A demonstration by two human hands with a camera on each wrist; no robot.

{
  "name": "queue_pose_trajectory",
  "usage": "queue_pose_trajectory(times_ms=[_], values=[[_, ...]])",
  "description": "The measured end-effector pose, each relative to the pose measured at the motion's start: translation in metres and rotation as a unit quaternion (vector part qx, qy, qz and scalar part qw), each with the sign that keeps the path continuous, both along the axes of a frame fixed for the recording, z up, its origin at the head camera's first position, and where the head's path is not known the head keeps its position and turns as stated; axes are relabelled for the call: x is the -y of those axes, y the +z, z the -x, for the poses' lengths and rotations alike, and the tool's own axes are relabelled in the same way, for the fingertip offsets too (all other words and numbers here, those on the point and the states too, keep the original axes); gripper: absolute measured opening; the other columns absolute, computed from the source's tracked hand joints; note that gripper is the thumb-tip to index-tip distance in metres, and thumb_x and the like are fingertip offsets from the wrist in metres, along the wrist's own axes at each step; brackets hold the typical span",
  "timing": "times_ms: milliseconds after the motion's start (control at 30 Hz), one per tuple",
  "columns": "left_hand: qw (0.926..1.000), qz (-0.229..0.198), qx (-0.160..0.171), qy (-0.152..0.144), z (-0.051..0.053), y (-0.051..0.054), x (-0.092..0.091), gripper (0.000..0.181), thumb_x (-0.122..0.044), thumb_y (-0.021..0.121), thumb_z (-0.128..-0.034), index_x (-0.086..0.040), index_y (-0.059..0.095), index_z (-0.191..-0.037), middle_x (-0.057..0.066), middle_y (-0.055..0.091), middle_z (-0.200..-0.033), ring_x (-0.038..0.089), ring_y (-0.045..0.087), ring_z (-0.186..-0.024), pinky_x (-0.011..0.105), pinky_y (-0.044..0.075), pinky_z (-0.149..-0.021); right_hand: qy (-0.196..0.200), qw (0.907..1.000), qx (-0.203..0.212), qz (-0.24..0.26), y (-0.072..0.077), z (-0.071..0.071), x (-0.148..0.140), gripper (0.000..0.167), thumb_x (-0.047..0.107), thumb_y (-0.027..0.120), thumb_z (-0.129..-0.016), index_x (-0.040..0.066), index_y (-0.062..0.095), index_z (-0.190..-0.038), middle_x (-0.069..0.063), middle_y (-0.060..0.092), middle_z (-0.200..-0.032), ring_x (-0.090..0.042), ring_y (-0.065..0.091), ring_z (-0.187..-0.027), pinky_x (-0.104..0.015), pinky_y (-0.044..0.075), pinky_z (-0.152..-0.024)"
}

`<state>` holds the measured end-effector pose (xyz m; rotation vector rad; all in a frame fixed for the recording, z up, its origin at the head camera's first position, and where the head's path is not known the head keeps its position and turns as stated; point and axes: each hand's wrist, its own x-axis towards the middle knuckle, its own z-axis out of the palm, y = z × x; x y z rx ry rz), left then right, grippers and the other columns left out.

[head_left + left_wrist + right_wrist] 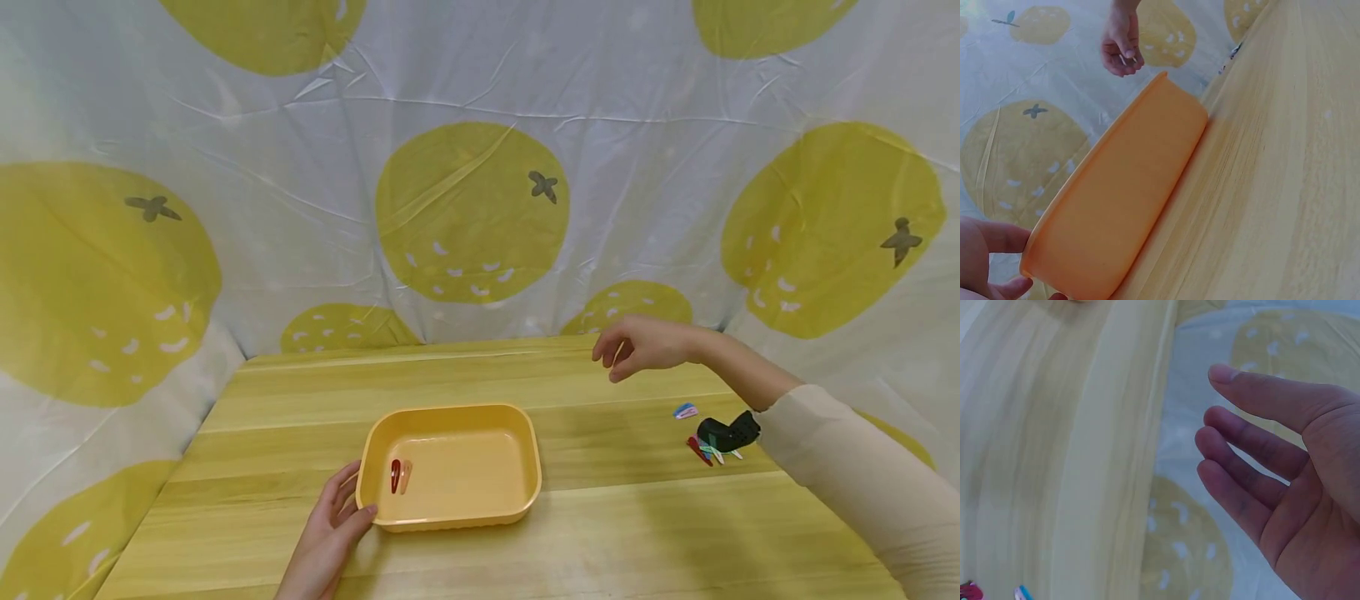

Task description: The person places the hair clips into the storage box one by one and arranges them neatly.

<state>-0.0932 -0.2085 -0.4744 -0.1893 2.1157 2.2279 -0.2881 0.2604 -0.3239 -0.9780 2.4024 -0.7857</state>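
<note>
Left hand (328,527) grips the near left corner of the yellow-orange tray (480,475), thumb on rim; tray is glossy, shallow, rounded-cornered, flat on desk (600,546). Dark red clip (395,477) and peach clip (406,477) lie side by side inside, left part. Right on desk: colourful clips (701,451) beside black object (726,435). Right hand (647,343) hovers farther back, fingers loosely curved, thumb apart. Behind: fruit-print cloth (645,192).

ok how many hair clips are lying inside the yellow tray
2: a dark red clip near the left end of the yellow tray, and an orange clip just right of it. The near wall might hide more.
</note>
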Motion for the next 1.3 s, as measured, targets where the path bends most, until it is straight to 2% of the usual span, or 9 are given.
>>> queue_pose_trajectory(times_ms=[233,400,600,833,1000,1167,1300], values=[[0.9999,-0.013,0.002,-0.009,0.001,-0.001,-0.001,0.072,0.011,0.056,-0.0979,-0.002,0.022,-0.16,0.027,0.026,-0.161,0.043,0.033,-0.141,0.029,0.05,-0.096,-0.06,0.998,0.019,-0.002,-0.009,-0.011,-0.038,0.031,0.008,0.077,-0.094,-0.002,0.068,-0.122,-0.006,0.066,-0.105,-0.027,0.068,-0.1,-0.033,0.058,-0.082],[0.9999,-0.014,0.004,-0.009,0.001,-0.001,-0.001,0.072,0.011,0.055,-0.0977,-0.002,0.022,-0.16,0.026,0.026,-0.161,0.042,0.032,-0.142,0.031,0.05,-0.098,-0.087,0.996,0.02,-0.002,-0.019,-0.02,-0.063,0.032,0.013,0.077,-0.094,-0.001,0.068,-0.122,-0.004,0.068,-0.104,-0.025,0.069,-0.099,-0.032,0.057,-0.082],[0.9999,-0.01,0.012,-0.005,0.001,-0.001,0.001,0.072,0.009,0.056,-0.0986,-0.002,0.021,-0.161,0.028,0.026,-0.161,0.042,0.032,-0.142,0.031,0.05,-0.097,-0.092,0.9954,0.026,0.009,-0.036,-0.027,-0.089,0.032,0.013,0.077,-0.094,-0.003,0.068,-0.121,-0.005,0.068,-0.104,-0.027,0.069,-0.099,-0.031,0.057,-0.081],[0.9998,-0.01,0.017,0.004,-0.001,0.0,0.002,0.072,0.009,0.057,-0.0982,-0.002,0.022,-0.16,0.026,0.028,-0.16,0.04,0.033,-0.142,0.03,0.051,-0.095,-0.106,0.9916,0.068,0.029,-0.055,-0.033,-0.111,0.037,0.01,0.075,-0.096,-0.01,0.063,-0.125,-0.011,0.067,-0.107,-0.033,0.069,-0.102,-0.031,0.057,-0.081],[0.9997,-0.012,0.019,0.004,-0.002,0.001,0.002,0.072,0.01,0.056,-0.0983,-0.003,0.022,-0.16,0.025,0.029,-0.16,0.039,0.034,-0.141,0.03,0.051,-0.095,-0.108,0.9905,0.081,0.028,-0.068,-0.039,-0.129,0.037,0.006,0.072,-0.097,-0.014,0.06,-0.125,-0.017,0.066,-0.11,-0.036,0.067,-0.102,-0.031,0.058,-0.081],[0.9995,-0.019,0.024,0.003,-0.002,0.002,0.002,0.071,0.01,0.055,-0.0986,-0.003,0.022,-0.16,0.024,0.028,-0.16,0.038,0.034,-0.141,0.03,0.051,-0.096,-0.115,0.9895,0.086,0.018,-0.086,-0.044,-0.148,0.033,0.005,0.071,-0.097,-0.013,0.062,-0.124,-0.02,0.065,-0.115,-0.041,0.061,-0.107,-0.032,0.057,-0.082],[0.9995,-0.019,0.027,0.0,0.0,0.002,0.002,0.072,0.008,0.055,-0.0996,-0.003,0.02,-0.161,0.025,0.026,-0.161,0.04,0.032,-0.141,0.031,0.051,-0.096,-0.128,0.9868,0.098,0.007,-0.101,-0.047,-0.161,0.032,0.004,0.072,-0.096,-0.011,0.063,-0.122,-0.018,0.064,-0.115,-0.035,0.061,-0.105,-0.032,0.057,-0.079]])
